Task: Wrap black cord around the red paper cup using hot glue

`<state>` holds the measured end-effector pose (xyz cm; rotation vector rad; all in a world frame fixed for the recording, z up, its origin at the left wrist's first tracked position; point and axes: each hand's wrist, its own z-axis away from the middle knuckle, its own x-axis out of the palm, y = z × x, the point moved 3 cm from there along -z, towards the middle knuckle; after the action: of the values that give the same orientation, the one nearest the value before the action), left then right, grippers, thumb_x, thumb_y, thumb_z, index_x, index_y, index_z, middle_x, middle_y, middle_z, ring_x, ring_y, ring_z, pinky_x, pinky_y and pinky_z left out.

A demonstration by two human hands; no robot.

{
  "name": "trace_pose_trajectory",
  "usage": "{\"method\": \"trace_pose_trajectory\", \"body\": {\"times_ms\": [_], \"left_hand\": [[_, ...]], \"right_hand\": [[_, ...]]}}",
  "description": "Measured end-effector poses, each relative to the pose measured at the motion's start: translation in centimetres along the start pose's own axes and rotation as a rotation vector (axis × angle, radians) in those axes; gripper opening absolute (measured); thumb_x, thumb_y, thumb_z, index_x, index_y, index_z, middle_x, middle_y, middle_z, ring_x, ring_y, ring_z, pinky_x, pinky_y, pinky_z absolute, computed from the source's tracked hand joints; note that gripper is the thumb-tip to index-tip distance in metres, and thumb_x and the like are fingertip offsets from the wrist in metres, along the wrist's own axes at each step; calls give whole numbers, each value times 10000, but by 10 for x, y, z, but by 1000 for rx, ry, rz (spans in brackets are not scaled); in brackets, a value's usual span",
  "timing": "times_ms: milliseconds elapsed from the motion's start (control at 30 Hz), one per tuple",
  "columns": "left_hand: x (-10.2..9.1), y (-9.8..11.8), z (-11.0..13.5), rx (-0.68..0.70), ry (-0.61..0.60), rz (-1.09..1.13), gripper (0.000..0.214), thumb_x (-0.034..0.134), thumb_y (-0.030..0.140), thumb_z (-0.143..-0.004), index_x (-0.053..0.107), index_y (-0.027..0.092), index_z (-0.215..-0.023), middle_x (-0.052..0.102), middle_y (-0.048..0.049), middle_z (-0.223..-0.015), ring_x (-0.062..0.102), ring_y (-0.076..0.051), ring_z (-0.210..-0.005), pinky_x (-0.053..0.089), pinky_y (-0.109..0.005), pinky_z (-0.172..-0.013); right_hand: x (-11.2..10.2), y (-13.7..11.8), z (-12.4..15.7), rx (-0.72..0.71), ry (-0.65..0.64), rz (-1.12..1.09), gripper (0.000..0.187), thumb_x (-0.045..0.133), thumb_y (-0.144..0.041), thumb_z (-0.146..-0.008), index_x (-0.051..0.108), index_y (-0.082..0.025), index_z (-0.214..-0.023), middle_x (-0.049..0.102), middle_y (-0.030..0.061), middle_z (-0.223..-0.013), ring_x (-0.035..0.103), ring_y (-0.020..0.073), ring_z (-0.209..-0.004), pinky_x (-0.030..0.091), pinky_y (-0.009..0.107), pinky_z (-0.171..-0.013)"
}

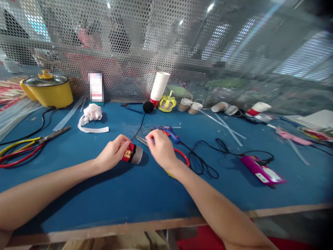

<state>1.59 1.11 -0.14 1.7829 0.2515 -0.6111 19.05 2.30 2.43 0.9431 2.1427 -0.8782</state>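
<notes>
My left hand is closed round a small paper cup that lies on its side on the blue table; the cup has a red wrap, a black band and a gold square. My right hand hovers just right of the cup with its fingertips pinched together; what they hold is too small to make out. Scissors with red handles lie under my right hand, their blades pointing left. A blue glue gun rests just beyond my right hand.
Large red and yellow shears lie at the left, near a yellow pot and white ribbon. A stack of white cups, a yellow crown, a black pompom and tipped cups line the mesh wall. A magenta device with black cable sits right.
</notes>
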Motion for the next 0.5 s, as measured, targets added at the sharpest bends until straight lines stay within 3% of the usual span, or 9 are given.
{"method": "trace_pose_trajectory", "body": {"times_ms": [67, 167, 333, 500], "left_hand": [[0, 0, 0, -5, -3, -4, 237, 333, 354, -870, 483, 170, -862, 561, 10, -689, 507, -106, -603, 402, -214, -567], [-2, 2, 0, 13, 10, -33, 236, 333, 356, -870, 482, 173, -868, 567, 6, -696, 508, -109, -605, 402, -217, -565], [-4, 4, 2, 83, 2, -110, 218, 320, 332, -873, 471, 178, -904, 594, -2, -717, 537, -115, -606, 415, -221, -573], [-5, 4, 2, 155, -20, -153, 210, 305, 308, -878, 463, 178, -924, 596, 4, -701, 539, -103, -578, 419, -208, -559]], "right_hand": [[-12, 27, -10, 230, 2, 40, 204, 356, -253, -878, 541, -166, -874, 616, 47, -658, 579, 173, -623, 435, 280, -634], [-27, 67, -20, 464, -77, 249, 302, 299, -182, -874, 527, -137, -1066, 662, 76, -815, 615, 175, -805, 425, 276, -767], [-12, 110, -19, 539, -259, 289, 178, 601, -269, -696, 648, -114, -769, 659, 165, -887, 587, 262, -927, 425, 312, -796], [5, 127, -18, 635, -256, 234, 203, 653, -111, -554, 644, -125, -756, 657, 156, -896, 579, 273, -959, 437, 316, -795]]}}
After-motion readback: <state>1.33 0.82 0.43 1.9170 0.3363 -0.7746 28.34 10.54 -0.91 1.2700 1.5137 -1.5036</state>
